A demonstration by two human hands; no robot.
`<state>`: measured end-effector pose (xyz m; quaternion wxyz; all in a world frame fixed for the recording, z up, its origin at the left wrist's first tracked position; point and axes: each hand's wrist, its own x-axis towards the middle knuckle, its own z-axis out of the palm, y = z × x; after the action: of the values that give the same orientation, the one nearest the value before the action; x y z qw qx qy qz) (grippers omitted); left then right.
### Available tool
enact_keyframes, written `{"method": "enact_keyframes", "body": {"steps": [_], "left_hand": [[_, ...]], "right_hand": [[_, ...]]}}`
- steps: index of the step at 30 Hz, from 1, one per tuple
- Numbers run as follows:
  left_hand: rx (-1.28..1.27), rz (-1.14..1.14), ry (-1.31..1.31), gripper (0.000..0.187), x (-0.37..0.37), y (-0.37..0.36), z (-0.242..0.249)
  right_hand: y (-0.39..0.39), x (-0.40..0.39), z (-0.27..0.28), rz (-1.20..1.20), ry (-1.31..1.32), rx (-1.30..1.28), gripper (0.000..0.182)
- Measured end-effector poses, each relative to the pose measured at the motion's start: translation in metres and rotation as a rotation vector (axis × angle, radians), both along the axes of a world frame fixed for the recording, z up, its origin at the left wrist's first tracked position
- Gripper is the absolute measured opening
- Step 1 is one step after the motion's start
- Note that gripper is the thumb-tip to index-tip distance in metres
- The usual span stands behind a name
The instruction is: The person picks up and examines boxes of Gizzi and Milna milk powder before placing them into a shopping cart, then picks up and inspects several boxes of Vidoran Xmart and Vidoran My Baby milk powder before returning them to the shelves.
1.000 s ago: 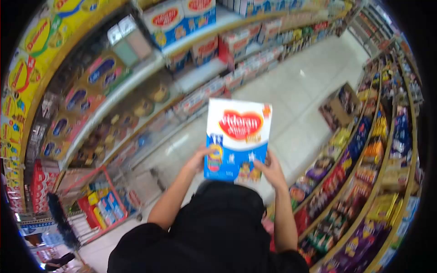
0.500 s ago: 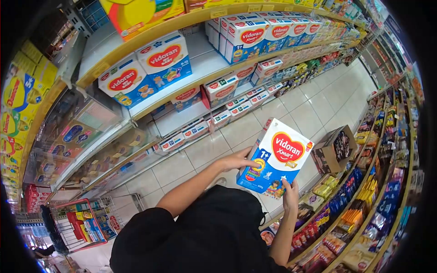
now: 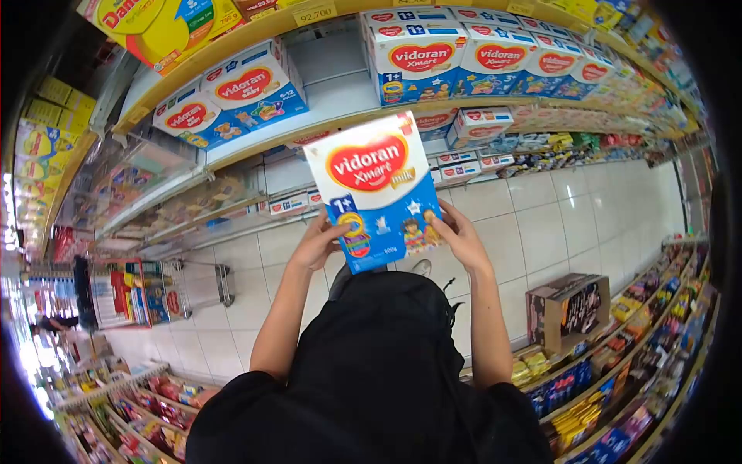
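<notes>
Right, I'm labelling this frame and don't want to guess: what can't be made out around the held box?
Head view throughout:
The vidoran box: its back faces away.
Left hand and right hand: fingertips behind the box, hidden by it.
Small print near the box's bottom edge: too small.
Yellow box, upper left: cut off by the picture's top edge.

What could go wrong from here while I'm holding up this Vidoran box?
The Vidoran box might tip or slip, since your left hand and right hand hold only its lower part. You could also trip over the open cardboard carton on the floor to your right if you step that way.
</notes>
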<state>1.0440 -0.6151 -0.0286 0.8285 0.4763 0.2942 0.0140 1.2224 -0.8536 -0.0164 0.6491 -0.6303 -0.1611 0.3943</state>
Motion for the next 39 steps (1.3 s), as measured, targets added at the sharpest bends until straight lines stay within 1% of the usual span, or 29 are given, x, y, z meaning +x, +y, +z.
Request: {"method": "enact_keyframes", "body": {"steps": [2,3,5,6,8,9,11,14,16,21,23,26,29,30,33,34,39], "left_hand": [[0.038,0.129,-0.051,0.051,0.003,-0.001,0.015],[0.054,0.228,-0.056,0.049,0.005,-0.006,0.028],[0.062,0.329,-0.087,0.045,0.006,-0.002,0.030],[0.061,0.355,-0.109,0.045,0.008,0.002,0.032],[0.051,0.412,-0.154,0.043,0.010,0.010,0.035],[0.071,0.436,-0.170,0.044,0.014,0.011,0.044],[0.074,0.442,-0.152,0.048,0.011,0.019,0.045],[0.082,0.523,-0.110,0.055,0.006,0.020,0.047],[0.073,0.552,-0.143,0.055,0.005,0.020,0.047],[0.028,0.586,-0.149,0.055,-0.001,0.022,0.035],[0.053,0.606,-0.147,0.057,0.001,0.022,0.035],[0.105,0.641,-0.150,0.059,0.007,0.021,0.037],[0.263,0.708,-0.135,0.060,0.026,0.020,0.046],[0.325,0.743,-0.171,0.061,0.034,0.018,0.049],[0.609,0.792,-0.214,0.060,0.060,0.010,0.056],[0.581,0.833,-0.283,0.058,0.070,0.006,0.063],[0.734,0.853,-0.263,0.056,0.094,0.000,0.073]], "right_hand": [[0.009,0.018,0.005,0.099,-0.029,0.052,0.054],[0.011,0.027,0.008,0.117,-0.056,0.021,0.053],[0.012,0.047,0.010,0.139,-0.117,-0.035,0.052],[0.011,0.055,0.007,0.105,-0.121,-0.061,0.049],[0.007,0.068,0.002,0.055,0.002,-0.032,0.048],[0.007,0.073,0.000,0.041,0.058,-0.026,0.048],[0.008,0.080,-0.004,0.029,0.063,-0.039,0.047],[0.010,0.094,-0.021,0.068,0.091,-0.098,0.045],[0.014,0.104,-0.027,0.069,0.090,-0.106,0.045],[0.014,0.114,-0.038,-0.023,0.125,-0.128,0.042],[0.012,0.115,-0.048,-0.016,0.137,-0.144,0.043],[0.013,0.103,-0.048,-0.017,0.119,-0.227,0.042],[0.007,0.101,-0.055,-0.028,0.109,-0.260,0.040],[0.004,0.102,-0.056,-0.035,0.110,-0.261,0.039],[-0.007,0.100,-0.063,-0.081,0.091,-0.257,0.038],[-0.012,0.100,-0.066,-0.097,0.086,-0.266,0.037],[-0.041,0.093,-0.075,-0.167,0.087,-0.291,0.036]]}}
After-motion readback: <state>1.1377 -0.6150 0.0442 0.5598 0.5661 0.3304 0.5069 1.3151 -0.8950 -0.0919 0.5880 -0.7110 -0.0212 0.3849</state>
